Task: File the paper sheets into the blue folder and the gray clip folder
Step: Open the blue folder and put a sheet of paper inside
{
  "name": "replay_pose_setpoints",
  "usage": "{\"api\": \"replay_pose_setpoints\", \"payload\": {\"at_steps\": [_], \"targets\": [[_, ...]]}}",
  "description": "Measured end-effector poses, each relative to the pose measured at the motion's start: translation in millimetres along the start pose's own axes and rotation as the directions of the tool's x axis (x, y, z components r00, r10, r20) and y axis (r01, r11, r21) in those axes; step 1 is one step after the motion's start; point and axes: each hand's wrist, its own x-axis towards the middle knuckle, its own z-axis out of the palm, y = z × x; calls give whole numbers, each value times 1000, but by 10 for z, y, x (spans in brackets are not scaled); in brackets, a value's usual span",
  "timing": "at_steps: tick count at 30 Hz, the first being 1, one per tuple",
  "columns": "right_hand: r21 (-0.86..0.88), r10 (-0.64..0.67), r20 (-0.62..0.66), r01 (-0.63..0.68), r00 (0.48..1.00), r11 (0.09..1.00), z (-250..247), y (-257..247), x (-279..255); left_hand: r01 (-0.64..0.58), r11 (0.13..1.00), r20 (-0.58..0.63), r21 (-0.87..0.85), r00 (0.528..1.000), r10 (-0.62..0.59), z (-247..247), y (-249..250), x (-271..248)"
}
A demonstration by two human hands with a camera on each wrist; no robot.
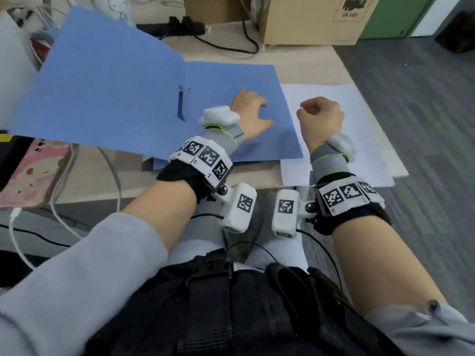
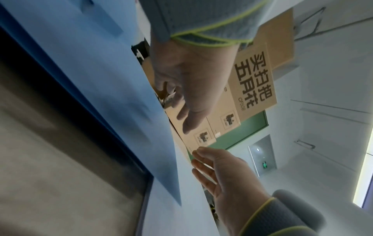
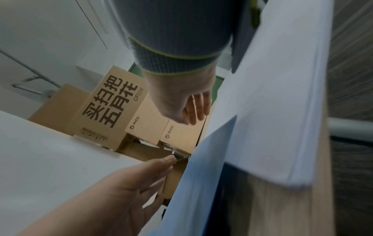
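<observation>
The blue folder [image 1: 108, 80] lies open on the table, its left flap raised and its right half flat. My left hand [image 1: 253, 109] rests on that flat right half with fingers spread and straight; the right wrist view shows this left hand [image 3: 131, 191] touching the blue folder [image 3: 197, 175]. A stack of white paper sheets [image 1: 359, 119] lies right of the folder, reaching the table's front edge. My right hand [image 1: 318, 114] hovers over the stack's left part, fingers loosely curled, holding nothing. I cannot make out the gray clip folder.
Cardboard boxes [image 1: 308, 19] stand at the back of the table, with a black cable [image 1: 231, 44] in front of them. A pink patterned item [image 1: 30, 173] and white cables [image 1: 64, 191] lie at the left. Carpeted floor [image 1: 424, 124] is on the right.
</observation>
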Motion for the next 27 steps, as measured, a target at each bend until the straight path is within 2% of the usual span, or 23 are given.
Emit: {"api": "replay_pose_setpoints", "payload": {"at_steps": [3,5,8,11,15,23,25,27], "targets": [[-111,47,-38,-51,998,993,-251,218,68,-66,996,68,-60,995,70,212,231,61],[-255,61,-72,-77,996,964,-422,365,136,-104,991,131,-86,985,115,376,388,109],[-548,144,-95,-172,985,818,-573,508,161,-143,986,183,-84,971,156,538,531,158],[-649,299,-76,-275,951,710,-680,586,126,-160,986,209,-53,964,167,658,638,227],[-632,335,-36,-281,941,722,-854,623,86,-118,989,269,-93,953,139,809,709,290],[-520,297,-70,-289,952,804,-916,530,113,-62,980,215,-189,971,103,840,682,435],[-455,257,-99,-273,961,848,-897,508,148,-42,978,202,-204,976,84,874,641,463],[-363,210,-108,-235,972,902,-880,456,153,15,952,218,-307,974,55,894,610,492]]}}
